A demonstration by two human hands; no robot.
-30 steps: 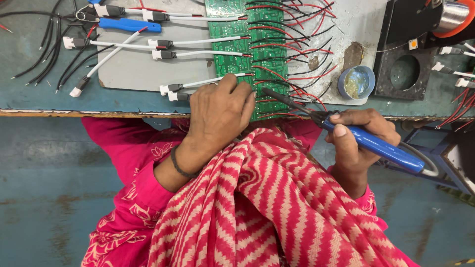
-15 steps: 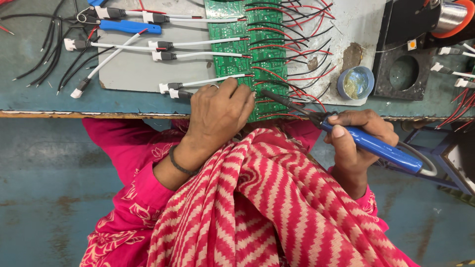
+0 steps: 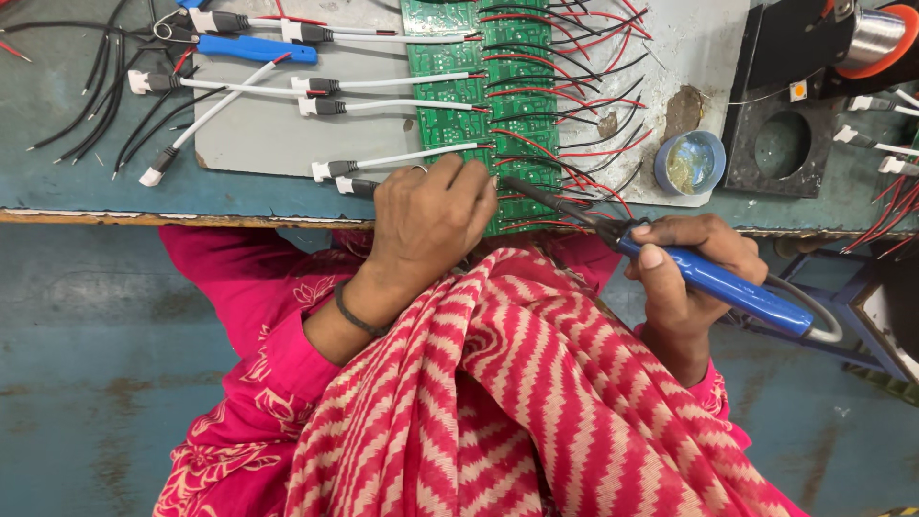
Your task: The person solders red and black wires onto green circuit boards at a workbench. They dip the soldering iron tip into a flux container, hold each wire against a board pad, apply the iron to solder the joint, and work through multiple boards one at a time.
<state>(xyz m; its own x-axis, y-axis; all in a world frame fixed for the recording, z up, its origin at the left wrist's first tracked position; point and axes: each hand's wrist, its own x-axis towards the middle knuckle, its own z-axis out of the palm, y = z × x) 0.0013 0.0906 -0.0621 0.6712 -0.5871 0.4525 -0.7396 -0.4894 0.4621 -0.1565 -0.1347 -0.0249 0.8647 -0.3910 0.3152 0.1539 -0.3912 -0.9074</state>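
Beside the green circuit board (image 3: 483,105), a flux tin (image 3: 691,163) sits past the soldering iron (image 3: 713,278).

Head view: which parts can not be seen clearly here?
- Near edge of the green circuit board: head view, covered by the left hand.
- Left fingertips: curled under that hand.
- Soldering iron grip: wrapped by the right hand.
- Solder spool: cut by the top edge.

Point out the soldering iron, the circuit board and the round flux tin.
soldering iron (image 3: 728,282), head view, on its blue handle.
circuit board (image 3: 459,124), head view, on its bare green face.
flux tin (image 3: 691,163), head view, on its inside.
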